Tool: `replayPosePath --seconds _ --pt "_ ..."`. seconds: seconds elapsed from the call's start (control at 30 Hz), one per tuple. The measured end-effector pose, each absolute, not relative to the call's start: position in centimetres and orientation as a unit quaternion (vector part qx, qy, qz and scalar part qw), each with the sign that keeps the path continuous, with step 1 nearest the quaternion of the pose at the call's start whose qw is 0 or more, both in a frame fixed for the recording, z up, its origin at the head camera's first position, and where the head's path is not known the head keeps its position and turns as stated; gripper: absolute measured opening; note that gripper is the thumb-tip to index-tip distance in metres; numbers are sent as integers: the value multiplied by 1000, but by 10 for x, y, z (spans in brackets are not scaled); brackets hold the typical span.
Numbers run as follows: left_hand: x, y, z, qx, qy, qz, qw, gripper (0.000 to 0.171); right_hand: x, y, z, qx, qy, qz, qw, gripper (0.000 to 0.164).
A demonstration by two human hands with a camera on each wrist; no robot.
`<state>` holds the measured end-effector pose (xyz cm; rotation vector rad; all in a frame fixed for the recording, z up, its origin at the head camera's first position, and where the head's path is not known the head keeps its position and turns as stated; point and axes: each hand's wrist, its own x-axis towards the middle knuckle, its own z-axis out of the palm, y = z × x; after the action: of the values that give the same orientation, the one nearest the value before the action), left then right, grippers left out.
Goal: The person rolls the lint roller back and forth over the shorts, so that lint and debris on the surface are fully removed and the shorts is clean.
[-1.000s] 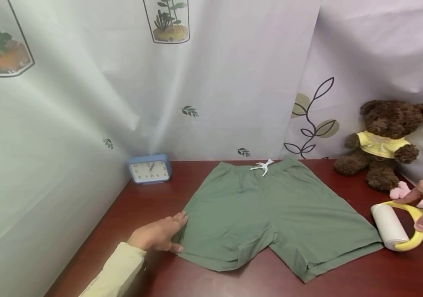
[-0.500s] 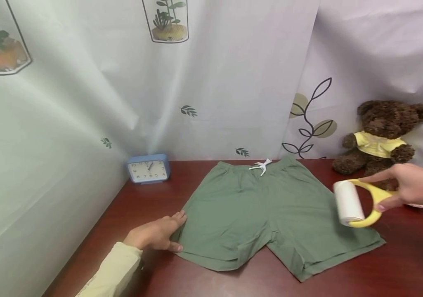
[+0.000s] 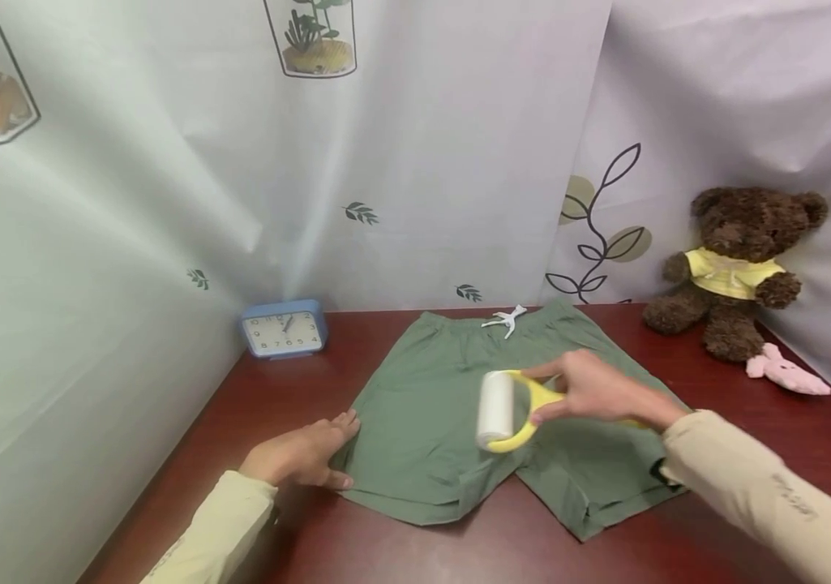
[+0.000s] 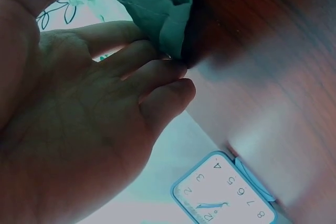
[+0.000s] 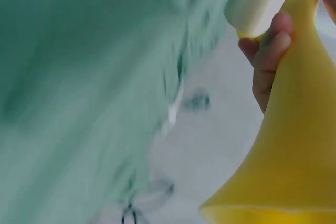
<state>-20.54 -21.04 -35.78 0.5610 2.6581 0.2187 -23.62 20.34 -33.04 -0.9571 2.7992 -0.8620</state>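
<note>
Green shorts (image 3: 422, 405) with a white drawstring (image 3: 508, 319) lie spread flat on the dark red table. At their left leg edge rests my left hand (image 3: 306, 454), fingers fairly straight and touching the cloth; in the left wrist view the fingertips meet the hem (image 4: 170, 27). My right hand (image 3: 590, 389) grips the yellow handle (image 5: 294, 140) of a lint roller, whose white roll (image 3: 495, 408) is over the middle of the shorts. Whether the roll touches the cloth, I cannot tell.
A blue clock (image 3: 284, 328) stands at the back left by the wall sheet. At the back right sits a brown teddy bear (image 3: 736, 268) in a yellow top, with a small pink plush piece (image 3: 787, 373) in front of it.
My right hand has carried the lint roller leftward from beside the right leg to over the middle of the shorts. My left hand stays at the left edge.
</note>
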Motion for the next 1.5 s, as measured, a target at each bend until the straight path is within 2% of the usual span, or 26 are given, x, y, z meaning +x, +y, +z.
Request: replayPosePath --seconds 0.17,0.37,0.7,1.0,1.33,1.5 --pt "-204 -210 -358 193 955 83 209 88 -239 150 -348 -333 895 -295 39 70" --pt "-202 -210 -359 189 958 84 201 87 -232 99 -347 -370 882 -286 47 69" --pt "-205 -207 -355 205 959 66 187 86 -213 49 -344 -421 871 -244 71 58" --pt "-203 -205 -355 195 959 61 194 85 -210 60 -343 -414 876 -236 70 52" --pt "-203 -207 -354 194 957 76 203 85 -206 110 -335 -375 888 -244 107 67" --pt "-204 -206 -356 193 957 73 205 86 -202 141 -334 -360 891 -251 120 67"
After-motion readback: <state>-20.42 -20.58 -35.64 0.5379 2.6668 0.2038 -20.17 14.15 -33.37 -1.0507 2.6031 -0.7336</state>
